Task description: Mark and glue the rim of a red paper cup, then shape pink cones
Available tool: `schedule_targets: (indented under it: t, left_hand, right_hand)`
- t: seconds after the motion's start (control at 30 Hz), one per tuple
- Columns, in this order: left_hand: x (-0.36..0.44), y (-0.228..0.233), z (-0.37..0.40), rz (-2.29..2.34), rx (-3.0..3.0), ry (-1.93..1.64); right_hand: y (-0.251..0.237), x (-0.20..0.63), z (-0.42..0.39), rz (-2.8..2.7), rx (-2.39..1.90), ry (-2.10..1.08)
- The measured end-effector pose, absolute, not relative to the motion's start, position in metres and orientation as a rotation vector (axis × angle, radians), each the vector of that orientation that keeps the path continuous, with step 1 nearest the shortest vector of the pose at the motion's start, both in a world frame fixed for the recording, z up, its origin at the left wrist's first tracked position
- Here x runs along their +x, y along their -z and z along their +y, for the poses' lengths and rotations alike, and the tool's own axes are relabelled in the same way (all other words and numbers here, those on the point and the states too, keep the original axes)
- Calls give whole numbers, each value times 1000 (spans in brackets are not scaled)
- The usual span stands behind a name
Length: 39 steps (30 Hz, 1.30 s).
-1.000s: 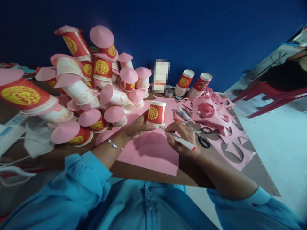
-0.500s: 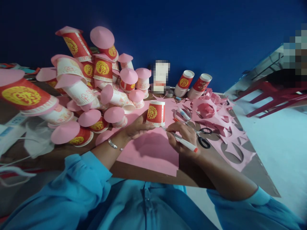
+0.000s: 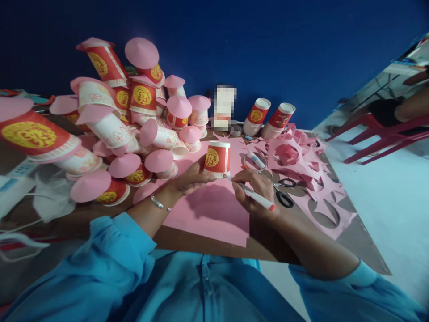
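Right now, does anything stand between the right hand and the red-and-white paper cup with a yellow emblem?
Only the white pen with a red end, held in the right hand, its tip close to the lower edge of the paper cup; nothing else visible stands between.

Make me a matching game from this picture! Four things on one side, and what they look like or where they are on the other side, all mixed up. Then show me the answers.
Things
1. cup in the left hand
2. pen
3. bracelet
4. scissors

Looks or places
A. around the left wrist
B. black-handled
C. red and white with yellow
D. held in the right hand

Right pairs
1-C, 2-D, 3-A, 4-B
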<state>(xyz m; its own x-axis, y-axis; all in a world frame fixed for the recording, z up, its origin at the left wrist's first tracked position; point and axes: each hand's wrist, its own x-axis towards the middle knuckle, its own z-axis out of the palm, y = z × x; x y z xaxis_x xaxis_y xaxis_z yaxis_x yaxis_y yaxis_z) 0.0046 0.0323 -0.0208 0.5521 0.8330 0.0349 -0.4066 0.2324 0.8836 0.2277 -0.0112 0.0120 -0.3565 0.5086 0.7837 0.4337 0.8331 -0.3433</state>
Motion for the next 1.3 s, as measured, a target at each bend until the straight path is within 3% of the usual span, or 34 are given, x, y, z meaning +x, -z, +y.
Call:
schedule_targets:
  t: [1.3]
  left_hand:
    - [9,13,34,409,935,-979]
  right_hand:
    - [1,232,-8,-1896,-812,-77]
